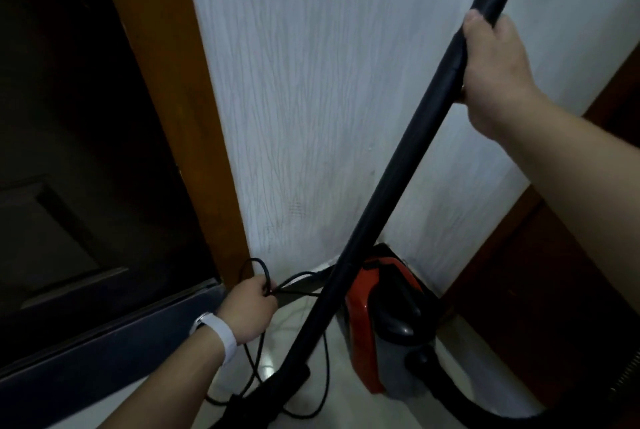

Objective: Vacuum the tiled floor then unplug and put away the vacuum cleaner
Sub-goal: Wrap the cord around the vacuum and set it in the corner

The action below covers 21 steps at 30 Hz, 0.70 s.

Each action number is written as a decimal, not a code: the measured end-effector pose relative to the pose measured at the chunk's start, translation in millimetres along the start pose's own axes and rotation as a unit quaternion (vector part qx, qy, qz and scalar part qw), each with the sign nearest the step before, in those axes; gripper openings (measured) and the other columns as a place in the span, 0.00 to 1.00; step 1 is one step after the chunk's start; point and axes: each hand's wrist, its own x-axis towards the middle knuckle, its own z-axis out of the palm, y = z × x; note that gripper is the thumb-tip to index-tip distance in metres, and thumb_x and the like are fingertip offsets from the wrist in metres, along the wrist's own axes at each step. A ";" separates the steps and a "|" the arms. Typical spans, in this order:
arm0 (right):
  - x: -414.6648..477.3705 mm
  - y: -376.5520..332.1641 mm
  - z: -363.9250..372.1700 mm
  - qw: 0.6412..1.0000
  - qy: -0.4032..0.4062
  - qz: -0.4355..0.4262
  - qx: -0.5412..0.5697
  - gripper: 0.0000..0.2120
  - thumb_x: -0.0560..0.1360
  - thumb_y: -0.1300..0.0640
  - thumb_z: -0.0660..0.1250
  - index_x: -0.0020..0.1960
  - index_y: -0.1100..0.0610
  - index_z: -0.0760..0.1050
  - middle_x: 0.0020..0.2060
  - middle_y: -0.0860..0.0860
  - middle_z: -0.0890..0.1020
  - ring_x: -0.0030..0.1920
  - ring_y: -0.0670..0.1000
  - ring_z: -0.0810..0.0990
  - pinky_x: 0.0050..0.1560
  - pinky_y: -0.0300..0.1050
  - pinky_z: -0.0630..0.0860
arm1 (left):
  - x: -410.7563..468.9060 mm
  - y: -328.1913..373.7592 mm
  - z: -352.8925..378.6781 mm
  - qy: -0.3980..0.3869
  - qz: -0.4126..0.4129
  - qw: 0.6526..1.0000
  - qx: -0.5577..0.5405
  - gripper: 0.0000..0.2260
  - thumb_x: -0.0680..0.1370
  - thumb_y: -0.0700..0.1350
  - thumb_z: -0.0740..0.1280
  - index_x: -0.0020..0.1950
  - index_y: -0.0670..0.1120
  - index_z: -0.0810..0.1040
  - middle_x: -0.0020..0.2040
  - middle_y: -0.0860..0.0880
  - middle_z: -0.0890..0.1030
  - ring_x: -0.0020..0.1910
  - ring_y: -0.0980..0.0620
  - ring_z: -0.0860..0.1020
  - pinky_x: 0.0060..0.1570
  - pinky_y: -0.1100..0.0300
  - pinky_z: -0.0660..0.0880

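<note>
1. The vacuum cleaner (pixel 377 321) is parked on the tiled floor (pixel 360 409), tucked right into the corner against the white wall (pixel 329 82). It looks like this corner is being used as the put-away spot.
2. The wand (pixel 398 165) is held at a steep lean by the right grip (pixel 491 72), which is clenched round the tube high up. Probably that's so the long pipe is kept from toppling while the other side is busy.
3. The power cord (pixel 266 278) is bunched into loops in the left grip (pixel 247 309), with the fingers curled round the bundle and the slack left trailing on the floor.
4. The loops are kept low, just beside the machine, likely so they can be laid down with it.
5. No plug can be seen, so whether it's unplugged can't be told. Going by all this, 1 step is judged to be left: stowing.
</note>
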 end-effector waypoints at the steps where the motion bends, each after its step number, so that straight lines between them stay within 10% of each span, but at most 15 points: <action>1: 1.4 -1.6 -2.7 1.000 -0.006 -0.006 -0.005 0.09 0.81 0.45 0.56 0.54 0.48 0.69 0.46 0.47 0.75 0.46 0.47 0.78 0.40 0.47 0.80 | 2.7 -0.5 4.4 0.005 0.005 1.000 -0.026 0.08 0.77 0.38 0.65 0.52 0.48 0.78 0.48 0.48 0.81 0.48 0.50 0.79 0.48 0.59 0.76; 7: 11.7 -16.8 -1.2 0.998 -0.050 -0.013 -0.023 0.08 0.82 0.45 0.56 0.52 0.47 0.70 0.46 0.47 0.75 0.44 0.47 0.78 0.45 0.50 0.83 | 15.9 22.1 44.0 0.044 0.036 0.978 -0.202 0.11 0.79 0.41 0.68 0.61 0.48 0.77 0.51 0.50 0.81 0.51 0.54 0.79 0.52 0.63 0.73; 14: 24.2 -18.7 30.2 0.996 -0.085 -0.002 -0.023 0.11 0.81 0.43 0.56 0.57 0.47 0.72 0.58 0.52 0.80 0.54 0.52 0.82 0.52 0.56 0.83 | 14.1 42.9 64.5 -0.076 0.123 0.965 -0.219 0.22 0.80 0.58 0.61 0.38 0.41 0.75 0.35 0.49 0.75 0.35 0.55 0.75 0.41 0.57 0.72; 21: 35.2 -1.8 39.4 0.998 -0.057 0.024 0.005 0.18 0.81 0.42 0.57 0.66 0.49 0.71 0.53 0.49 0.81 0.51 0.50 0.82 0.53 0.52 0.82 | 13.6 29.2 78.7 -0.088 0.180 0.967 -0.157 0.11 0.75 0.56 0.70 0.55 0.55 0.81 0.48 0.56 0.85 0.48 0.59 0.82 0.52 0.57 0.79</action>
